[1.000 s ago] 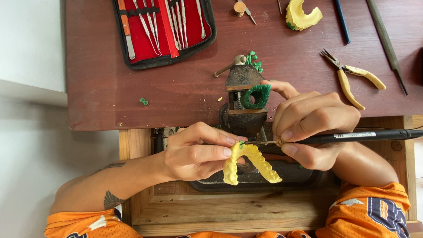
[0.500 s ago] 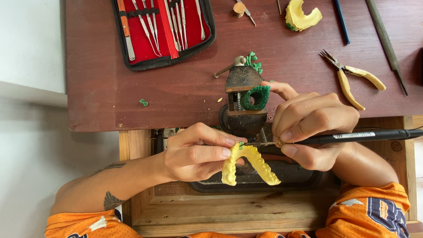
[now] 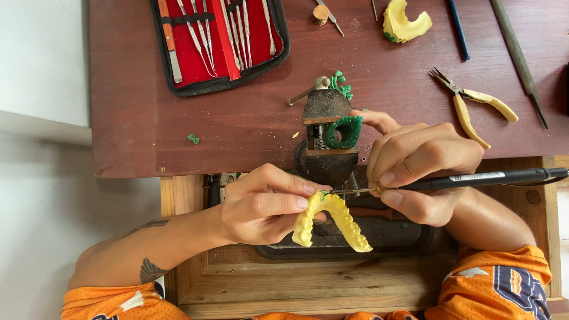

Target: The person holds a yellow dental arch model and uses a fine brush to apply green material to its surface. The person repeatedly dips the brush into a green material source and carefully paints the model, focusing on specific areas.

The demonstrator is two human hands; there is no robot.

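Note:
My left hand [image 3: 264, 204] pinches a yellow arch-shaped dental cast [image 3: 332, 224] just below a small dark bench vise [image 3: 326, 139]. My right hand [image 3: 421, 169] grips a long black-handled tool [image 3: 486, 178] like a pen; its thin metal tip touches the top of the cast, where a speck of green wax shows. The right index finger rests against a green wax ring [image 3: 344, 131] clamped in the vise.
On the dark red table [image 3: 148, 118] lie a red-lined case of metal instruments [image 3: 219, 35], yellow-handled pliers [image 3: 471, 106], a second yellow cast [image 3: 405, 22], a file [image 3: 518, 59] and green wax bits [image 3: 194, 139]. A wooden drawer [image 3: 314, 278] sits open below.

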